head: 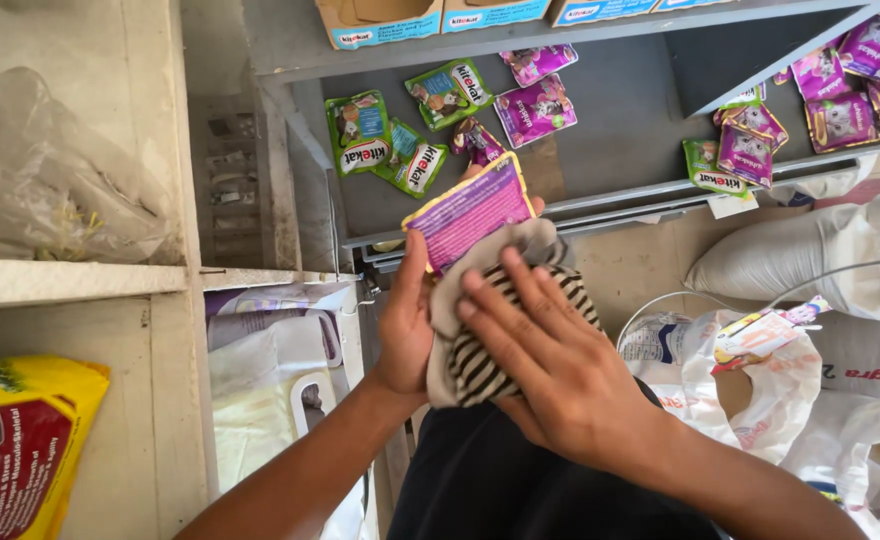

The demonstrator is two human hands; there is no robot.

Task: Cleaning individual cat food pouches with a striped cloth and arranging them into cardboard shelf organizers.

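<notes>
My left hand (403,325) grips a purple pet-food pouch (470,211) by its lower edge and holds it upright in front of me. My right hand (550,365) presses a striped grey and black cloth (482,365) against the pouch's lower part, fingers spread flat over the cloth. Beyond the pouch, a grey metal shelf (610,130) carries loose green pouches (388,145) and purple pouches (535,110).
More purple pouches (845,90) lie on the shelf at right. White sacks (810,255) and plastic bags (760,385) pile up at lower right. A yellow and red bag (20,445) stands in the left cubby. Cardboard boxes (380,20) sit on the top shelf.
</notes>
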